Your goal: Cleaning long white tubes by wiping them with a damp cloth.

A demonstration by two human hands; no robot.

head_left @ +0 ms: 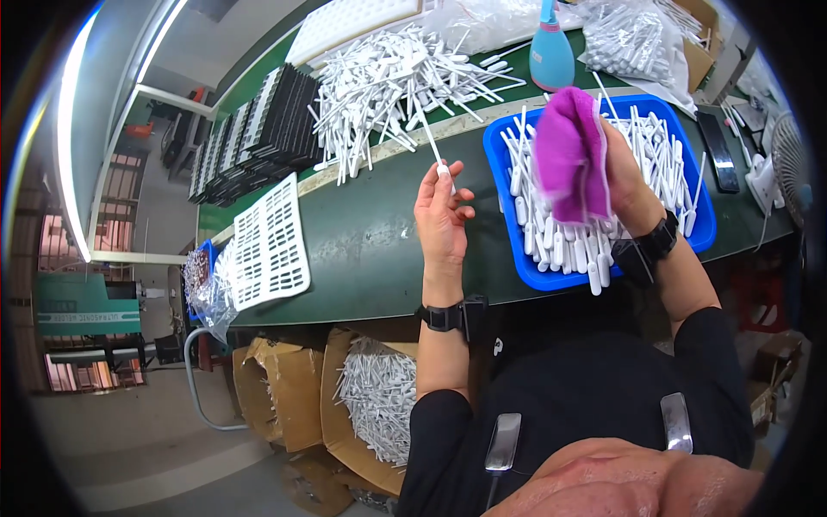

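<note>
Between the thumb and fingers of my left hand [444,215] is a white plastic pipette [432,142], gripped at its bulb, with the thin stem pointing up and away. My right hand [627,172] is closed on a purple cloth [570,159], which hangs over a blue tray [519,250]. Many loose white pipettes [659,164] fill that tray, their bulbs mostly toward me at the near side. The cloth hides part of them. Beyond my left hand, a large heap of white pipettes [379,86] lies on the green table [362,250].
Stacked black racks [276,121] stand left of the heap, near a white slotted panel [271,241]. A blue spray bottle [551,56] and a bag of pipettes [633,43] stand at the back. A phone [718,151] and a fan [788,164] are at right. Below sits a cardboard box [332,414].
</note>
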